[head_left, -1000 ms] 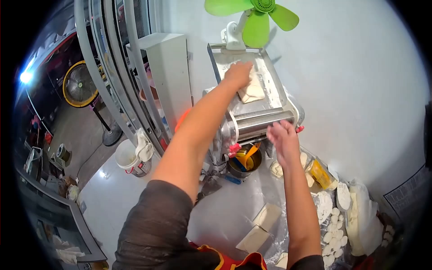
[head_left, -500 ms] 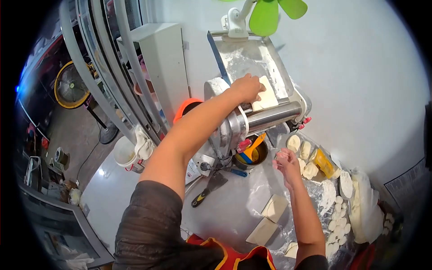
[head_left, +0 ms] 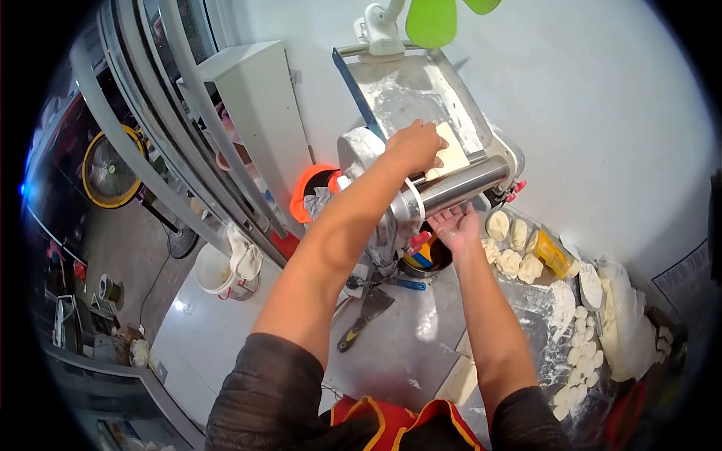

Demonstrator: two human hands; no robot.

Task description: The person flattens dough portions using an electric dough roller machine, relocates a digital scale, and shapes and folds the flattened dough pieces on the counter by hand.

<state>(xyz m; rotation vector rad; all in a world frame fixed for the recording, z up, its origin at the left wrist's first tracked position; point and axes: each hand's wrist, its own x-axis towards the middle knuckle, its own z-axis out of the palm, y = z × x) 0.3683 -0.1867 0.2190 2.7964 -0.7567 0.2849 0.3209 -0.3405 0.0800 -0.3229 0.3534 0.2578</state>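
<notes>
My left hand (head_left: pixel 416 149) is over the feed tray of the dough roller machine, its fingers curled against a flat pale dough sheet (head_left: pixel 453 154). The sheet's lower edge lies by the shiny metal roller (head_left: pixel 466 186). Below the roller, my right hand (head_left: pixel 456 225) is turned palm up with fingers apart, and nothing shows in it. A dark pot (head_left: pixel 444 259) with a yellow-orange brush in it stands just under that hand. Two dough sheets lie on the worktop, partly hidden by my right forearm; the nearer sheet (head_left: pixel 459 382) shows more.
A scraper (head_left: pixel 365 319) lies on the metal worktop. Several dough pieces (head_left: pixel 509 263), a yellow block (head_left: pixel 553 254), a flour scoop (head_left: pixel 590 286) and many small dough rounds (head_left: pixel 579 361) are at right. A white bucket (head_left: pixel 218 274) stands left. A green-bladed fan (head_left: pixel 432 22) is above.
My right hand has moved up and left, from beside the dough pieces to below the roller, and turned palm up. My left hand stays at the dough sheet. The view has shifted slightly.
</notes>
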